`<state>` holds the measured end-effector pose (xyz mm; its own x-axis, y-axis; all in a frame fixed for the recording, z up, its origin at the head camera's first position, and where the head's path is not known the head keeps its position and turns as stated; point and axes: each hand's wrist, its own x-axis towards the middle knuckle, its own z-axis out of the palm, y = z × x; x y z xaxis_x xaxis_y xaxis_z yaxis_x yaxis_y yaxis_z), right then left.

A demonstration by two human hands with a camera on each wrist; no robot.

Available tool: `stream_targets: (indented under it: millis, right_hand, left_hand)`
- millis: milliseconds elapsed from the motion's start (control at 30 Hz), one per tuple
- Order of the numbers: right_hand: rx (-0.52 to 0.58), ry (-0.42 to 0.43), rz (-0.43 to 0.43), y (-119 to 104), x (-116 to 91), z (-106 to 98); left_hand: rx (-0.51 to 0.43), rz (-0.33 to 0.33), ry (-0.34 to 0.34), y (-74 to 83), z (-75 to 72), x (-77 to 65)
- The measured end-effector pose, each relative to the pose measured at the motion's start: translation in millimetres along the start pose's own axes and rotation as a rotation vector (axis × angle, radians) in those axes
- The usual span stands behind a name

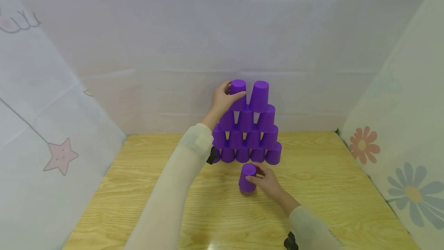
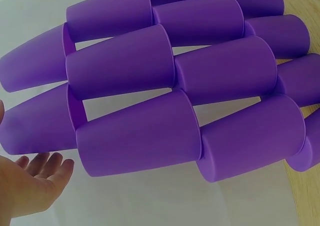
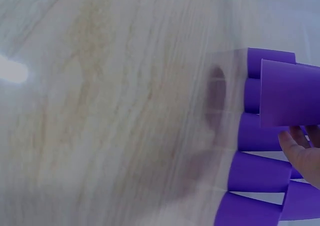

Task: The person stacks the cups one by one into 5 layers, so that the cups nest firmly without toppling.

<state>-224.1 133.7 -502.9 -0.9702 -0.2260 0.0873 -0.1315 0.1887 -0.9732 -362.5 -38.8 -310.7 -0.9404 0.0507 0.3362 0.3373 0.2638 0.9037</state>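
Note:
Purple cups stand mouth down in a stepped pyramid point(image 1: 245, 121), with two in its top row. My left hand point(image 1: 222, 99) holds the top row's left cup point(image 1: 238, 103), thumb across its front and fingers at its far left side. In the left wrist view those fingers point(image 2: 47, 173) lie along one side of that cup point(image 2: 37, 123). Beside it stands the top row's other cup point(image 1: 259, 98). In front of the pyramid, my right hand point(image 1: 269, 182) grips a separate purple cup point(image 1: 247, 180) from the right. The right wrist view shows this cup point(image 3: 290, 93) raised over the table.
A wood-grain table point(image 1: 138, 196) carries the pyramid near its back edge. Behind it hangs a pale cloth point(image 1: 173, 30). Printed cloths flank both sides, with a star point(image 1: 61, 155) on the left and flowers point(image 1: 413, 194) on the right.

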Motion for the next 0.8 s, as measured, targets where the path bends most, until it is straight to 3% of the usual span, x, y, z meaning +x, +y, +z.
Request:
stream_targets:
  millis: [200,467,667,800]
  right_hand:
    - [-0.010,-0.027,-0.050,-21,0,-11]
    - [-0.017,-0.089,-0.140,-67,-5,-21]
    - [-0.048,-0.110,-0.153,-78,-3,-26]
    - [-0.089,-0.125,-0.212,-84,-3,-29]
  left_hand:
    - [-0.025,-0.036,-0.019,-2.2,-9.1,-2.7]
    - [-0.060,-0.049,-0.035,-7.7,-21.9,-10.3]
    - [-0.055,-0.061,-0.041,-13.2,-27.9,-16.2]
    - [-0.055,-0.055,-0.047,-17.8,-30.1,-20.2]
